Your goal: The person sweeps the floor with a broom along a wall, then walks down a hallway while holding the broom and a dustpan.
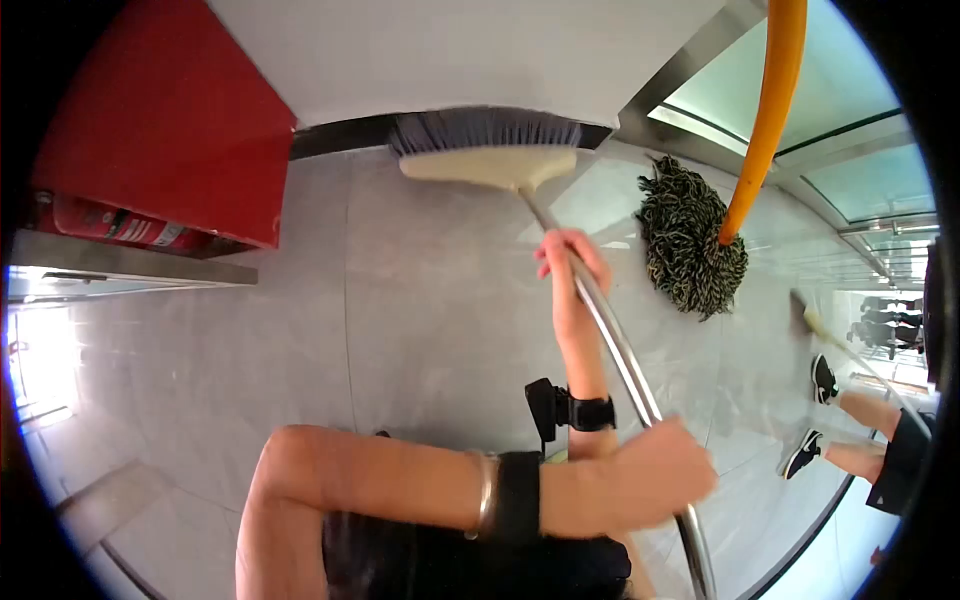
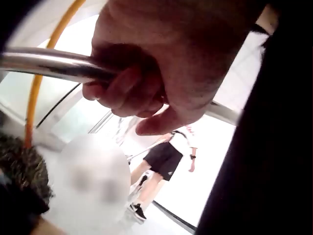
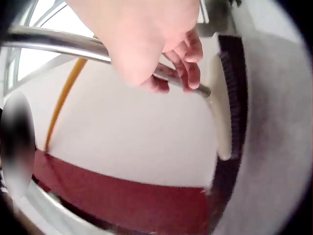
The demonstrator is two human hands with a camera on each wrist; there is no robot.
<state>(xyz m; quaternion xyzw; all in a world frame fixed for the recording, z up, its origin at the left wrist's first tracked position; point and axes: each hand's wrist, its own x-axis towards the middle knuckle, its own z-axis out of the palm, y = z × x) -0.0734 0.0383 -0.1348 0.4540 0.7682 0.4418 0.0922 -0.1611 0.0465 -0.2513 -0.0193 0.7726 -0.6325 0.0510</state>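
A broom with a cream head (image 1: 485, 167) and grey bristles lies against the dark skirting at the foot of the white wall. Its metal handle (image 1: 627, 365) slants down to the lower right. My right hand (image 1: 577, 262) holds the handle low, near the head; in the right wrist view the curled fingers of the right hand (image 3: 161, 54) are round the pole, with the broom head (image 3: 221, 107) beyond. Higher up the handle, my left hand (image 1: 650, 475) grips it, its forearm crossing over the right one. The left wrist view shows the left hand (image 2: 151, 63) closed round the pole (image 2: 54, 63).
A dark stringy mop (image 1: 690, 238) with an orange handle (image 1: 765, 110) stands right of the broom. At left are a red cabinet (image 1: 170, 120) and a fire extinguisher (image 1: 120, 222). Glass panels line the right, where a person in black shorts (image 1: 905, 465) holds another broom.
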